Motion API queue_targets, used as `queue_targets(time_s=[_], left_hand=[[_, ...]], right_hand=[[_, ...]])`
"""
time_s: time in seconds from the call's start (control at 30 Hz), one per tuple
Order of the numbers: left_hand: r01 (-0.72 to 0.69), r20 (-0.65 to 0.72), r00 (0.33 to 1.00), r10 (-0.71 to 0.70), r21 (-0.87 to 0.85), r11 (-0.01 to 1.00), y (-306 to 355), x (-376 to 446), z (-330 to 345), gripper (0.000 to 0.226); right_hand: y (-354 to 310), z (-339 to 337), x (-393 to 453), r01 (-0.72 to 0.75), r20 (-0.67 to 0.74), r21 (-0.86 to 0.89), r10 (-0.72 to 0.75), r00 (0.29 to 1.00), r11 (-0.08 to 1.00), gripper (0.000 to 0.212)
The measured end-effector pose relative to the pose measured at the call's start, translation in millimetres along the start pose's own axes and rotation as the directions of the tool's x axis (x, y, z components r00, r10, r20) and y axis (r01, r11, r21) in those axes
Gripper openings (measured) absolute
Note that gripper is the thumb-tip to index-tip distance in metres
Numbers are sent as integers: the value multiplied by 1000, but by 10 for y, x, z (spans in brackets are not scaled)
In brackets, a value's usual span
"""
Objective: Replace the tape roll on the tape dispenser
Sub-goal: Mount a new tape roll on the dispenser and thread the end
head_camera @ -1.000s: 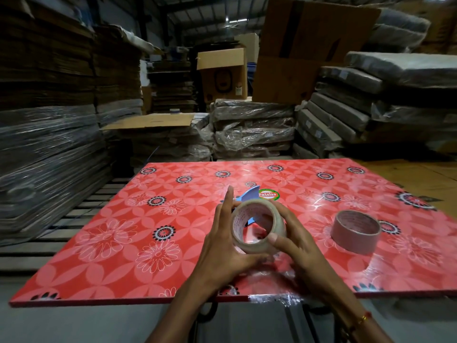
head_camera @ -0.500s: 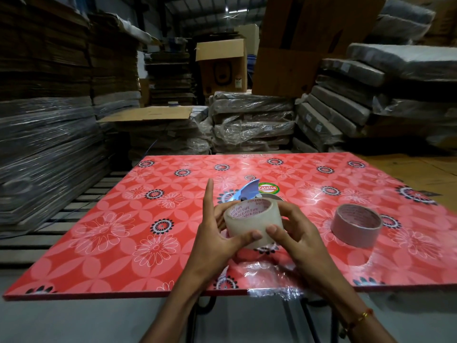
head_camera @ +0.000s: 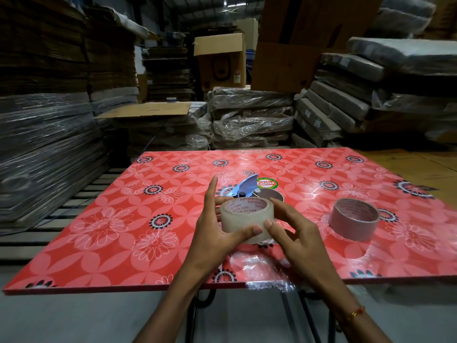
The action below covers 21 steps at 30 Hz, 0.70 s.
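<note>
I hold a clear tape roll (head_camera: 243, 220) with a printed cardboard core above the red floral table (head_camera: 103, 233). My left hand (head_camera: 215, 233) grips its left side, thumb across the front, index finger pointing up. My right hand (head_camera: 294, 236) pinches its right side with thumb and fingers. Just behind the roll lies the blue tape dispenser (head_camera: 246, 188), mostly hidden, with a brown ring (head_camera: 273, 195) beside it. A second, brownish tape roll (head_camera: 353, 219) lies flat on the table to the right.
Crumpled clear film (head_camera: 267, 271) sticks over the table's near edge. Wrapped stacks of flat cardboard (head_camera: 249, 120) and boxes (head_camera: 220, 60) surround the table at the back and both sides. A slatted pallet (head_camera: 81, 194) lies left of the table.
The roll has turned from facing me with its hole to lying nearly flat, core opening upward, and both hands have lowered it slightly toward the table.
</note>
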State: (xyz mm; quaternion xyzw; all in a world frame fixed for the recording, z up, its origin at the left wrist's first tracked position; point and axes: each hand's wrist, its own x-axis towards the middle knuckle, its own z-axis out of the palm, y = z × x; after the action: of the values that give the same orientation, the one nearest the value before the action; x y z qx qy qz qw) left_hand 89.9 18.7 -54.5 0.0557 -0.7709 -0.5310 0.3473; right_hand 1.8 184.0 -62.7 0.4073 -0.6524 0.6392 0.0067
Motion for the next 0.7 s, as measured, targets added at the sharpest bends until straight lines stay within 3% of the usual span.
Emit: queue_targets(time_s=[0.23, 0.4, 0.57, 0.7], left_hand=[[52, 44, 998, -49, -51, 997, 19, -4, 10, 122], [118, 64, 992, -113, -89, 989, -6, 3, 22, 115], [134, 33, 991, -131, -121, 984, -9, 14, 12, 111], [145, 10, 989, -145, -107, 984, -22, 30, -2, 116]], right_hand=[[74, -58, 52, -118, -57, 207, 132, 990, 971, 29], [128, -55, 56, -204, -77, 253, 230, 970, 946, 18], [59, -48, 47, -83, -28, 75, 85, 996, 994, 26], [35, -8, 25, 118, 7, -142, -119, 993, 983, 29]])
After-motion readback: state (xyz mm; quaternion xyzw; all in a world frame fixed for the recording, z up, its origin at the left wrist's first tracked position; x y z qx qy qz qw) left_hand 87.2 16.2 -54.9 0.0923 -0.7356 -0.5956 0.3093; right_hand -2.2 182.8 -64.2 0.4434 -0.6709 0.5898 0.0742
